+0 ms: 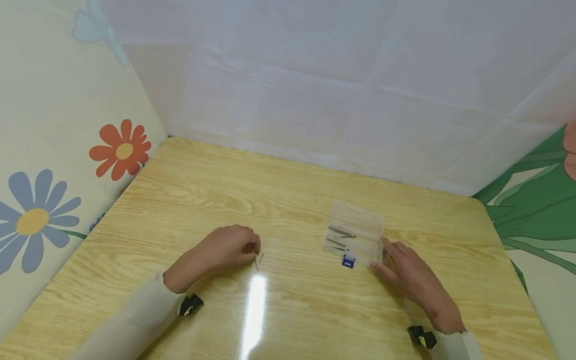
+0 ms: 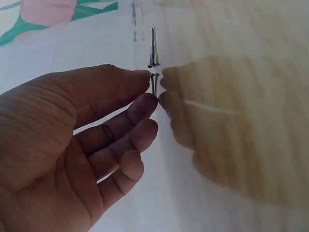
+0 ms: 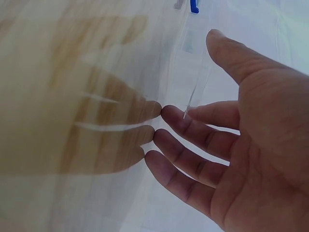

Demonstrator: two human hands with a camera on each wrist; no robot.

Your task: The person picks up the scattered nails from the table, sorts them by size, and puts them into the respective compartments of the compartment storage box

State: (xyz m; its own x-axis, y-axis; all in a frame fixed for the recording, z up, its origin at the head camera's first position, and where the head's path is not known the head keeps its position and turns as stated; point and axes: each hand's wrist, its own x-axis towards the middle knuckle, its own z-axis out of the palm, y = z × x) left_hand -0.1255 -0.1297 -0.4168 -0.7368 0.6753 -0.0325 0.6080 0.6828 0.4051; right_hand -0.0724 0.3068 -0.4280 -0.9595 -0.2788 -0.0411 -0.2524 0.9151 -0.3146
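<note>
My left hand [image 1: 231, 245] is low over the table, its thumb and forefinger tips around small metal nails [image 2: 154, 84]. In the left wrist view these nails lie between the two fingertips, and other nails [image 2: 153, 48] lie just beyond the thumb, heads toward it. The remaining left fingers are loosely bent. A clear plastic box [image 1: 360, 217] with a blue latch [image 1: 348, 261] lies to the right, several dark slim pieces [image 1: 342, 232] in it. My right hand [image 1: 411, 277] rests at the box's right edge, fingers mostly straight and thumb spread apart.
The glossy wood-grain table [image 1: 288, 190] reflects a bright light streak [image 1: 254, 315] near its front. White sheeting [image 1: 292, 90] rises behind the table. Flower-patterned walls [image 1: 40, 125] flank it at both sides.
</note>
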